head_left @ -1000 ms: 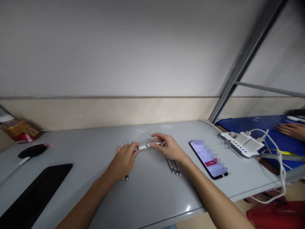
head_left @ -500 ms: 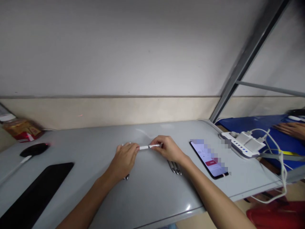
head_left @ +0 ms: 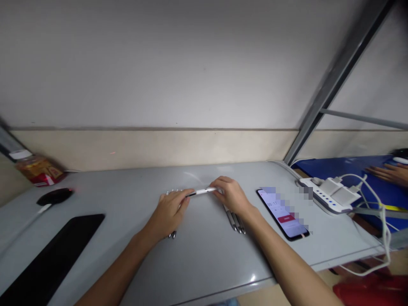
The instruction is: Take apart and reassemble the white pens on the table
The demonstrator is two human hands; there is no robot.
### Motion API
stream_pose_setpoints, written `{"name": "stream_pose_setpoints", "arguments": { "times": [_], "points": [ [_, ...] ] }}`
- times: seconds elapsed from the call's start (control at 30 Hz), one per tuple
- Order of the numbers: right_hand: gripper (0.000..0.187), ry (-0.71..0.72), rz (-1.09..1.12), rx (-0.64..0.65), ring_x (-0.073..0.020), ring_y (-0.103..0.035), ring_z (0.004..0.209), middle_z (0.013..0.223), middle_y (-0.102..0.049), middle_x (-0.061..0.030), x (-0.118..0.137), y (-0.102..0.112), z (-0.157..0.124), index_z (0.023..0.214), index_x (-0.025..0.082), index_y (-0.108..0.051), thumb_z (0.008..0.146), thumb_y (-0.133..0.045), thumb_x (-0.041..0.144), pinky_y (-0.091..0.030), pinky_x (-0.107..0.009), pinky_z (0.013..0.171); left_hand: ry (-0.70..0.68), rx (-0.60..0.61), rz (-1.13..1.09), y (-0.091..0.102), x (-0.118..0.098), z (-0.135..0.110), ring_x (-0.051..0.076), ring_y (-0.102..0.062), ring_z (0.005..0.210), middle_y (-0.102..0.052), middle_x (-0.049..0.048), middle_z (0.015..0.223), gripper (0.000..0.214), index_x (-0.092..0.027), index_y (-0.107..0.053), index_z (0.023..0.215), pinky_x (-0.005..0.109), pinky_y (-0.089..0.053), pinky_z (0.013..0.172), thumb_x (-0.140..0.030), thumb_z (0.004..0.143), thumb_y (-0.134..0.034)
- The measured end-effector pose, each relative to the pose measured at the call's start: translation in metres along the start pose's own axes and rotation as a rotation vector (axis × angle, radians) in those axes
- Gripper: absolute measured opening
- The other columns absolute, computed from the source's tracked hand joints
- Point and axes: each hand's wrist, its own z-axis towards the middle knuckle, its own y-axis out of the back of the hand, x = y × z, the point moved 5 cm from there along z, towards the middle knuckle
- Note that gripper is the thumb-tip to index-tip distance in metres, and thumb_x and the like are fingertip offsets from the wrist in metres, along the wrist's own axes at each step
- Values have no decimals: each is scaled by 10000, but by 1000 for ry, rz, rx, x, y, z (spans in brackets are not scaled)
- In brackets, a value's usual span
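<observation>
Both my hands meet over the middle of a grey table (head_left: 197,259). A white pen (head_left: 201,192) runs between them, just above the tabletop. My left hand (head_left: 170,210) pinches its dark left end with fingers closed. My right hand (head_left: 231,196) is closed around the pen's right end. Several grey pens (head_left: 235,221) lie under my right wrist. Two more pen tips (head_left: 172,234) stick out from under my left hand.
A lit phone (head_left: 283,213) lies to the right of my hands. A white power strip (head_left: 330,196) with chargers and cables sits at the table's right edge. A black keyboard (head_left: 51,255), a black mouse (head_left: 55,196) and a snack jar (head_left: 40,169) are at left. Another person's hand (head_left: 387,173) rests on a blue surface far right.
The pen's dark inner part now shows at its left end, near my left fingers. Both hands stayed almost in place; the view shifted slightly.
</observation>
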Motion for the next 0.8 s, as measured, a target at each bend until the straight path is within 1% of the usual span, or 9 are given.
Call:
{"name": "stream_pose_setpoints", "arguments": {
  "times": [0.07,0.17,0.27,0.4,0.53,0.67,0.8],
  "points": [
    [184,-48,-41,-14,-169,-605,855,973,-655,-61,-6,2,0,991,205,-669,858,-560,140,-431,-255,749,-5,1,12,-2,2,0,188,-581,1012,-660,2,1127,354,-304,-543,1235,375,-364,925,-308,955,-326],
    [189,-98,-94,-48,-166,-622,833,991,-666,-45,-13,5,0,981,228,-686,853,-575,145,-431,-252,729,2,10,22,-4,5,0,183,-594,977,-673,8,1091,348,-287,-568,1194,365,-373,907,-304,959,-311],
    [199,-107,-131,-84,-168,-632,835,983,-677,-41,-17,8,0,980,237,-700,846,-590,138,-431,-258,736,17,-4,40,-3,8,1,186,-597,972,-672,1,1080,324,-282,-567,1162,372,-359,900,-298,960,-314],
    [194,-49,-109,-96,-165,-631,840,973,-677,-48,-18,7,1,987,231,-705,851,-595,144,-430,-263,754,37,-3,52,-2,9,0,192,-596,956,-670,-8,1046,302,-289,-557,1139,376,-338,877,-309,964,-312],
    [188,14,-46,-96,-163,-617,833,965,-670,-52,-10,3,1,996,236,-704,868,-587,166,-425,-271,750,23,11,64,-3,4,-1,188,-590,942,-660,-15,1035,290,-296,-550,1120,364,-329,852,-306,970,-302],
    [187,81,16,-77,-172,-600,836,942,-670,-57,2,-2,-1,1004,243,-706,868,-594,179,-418,-284,751,22,10,61,-5,0,-1,190,-583,898,-652,-5,972,258,-247,-552,1043,360,-328,840,-327,967,-318],
    [174,145,128,-70,-179,-589,862,951,-680,-59,7,-6,0,1006,237,-705,868,-602,205,-416,-294,776,4,24,62,-8,1,-1,188,-554,851,-623,8,898,263,-214,-552,958,359,-329,826,-342,966,-322]
  ]
}}
